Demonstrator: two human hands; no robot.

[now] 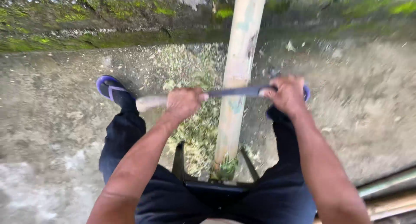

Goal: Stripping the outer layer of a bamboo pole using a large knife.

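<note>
While a long dark metal blade is laid across a pale, peeled bamboo pole, its light wooden handle is clenched in the left hand and its far end is gripped by the right hand; greenish shavings are scattered beneath both hands, a blue sandal left of the left hand

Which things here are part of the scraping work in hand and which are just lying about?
In use:
- long dark metal blade with a pale wooden handle
- left hand on the handle end
- right hand on the far end
- pale peeled bamboo pole under the blade
- heap of greenish shavings

Lying about:
- pale poles at lower right
- mossy concrete ledge
</note>
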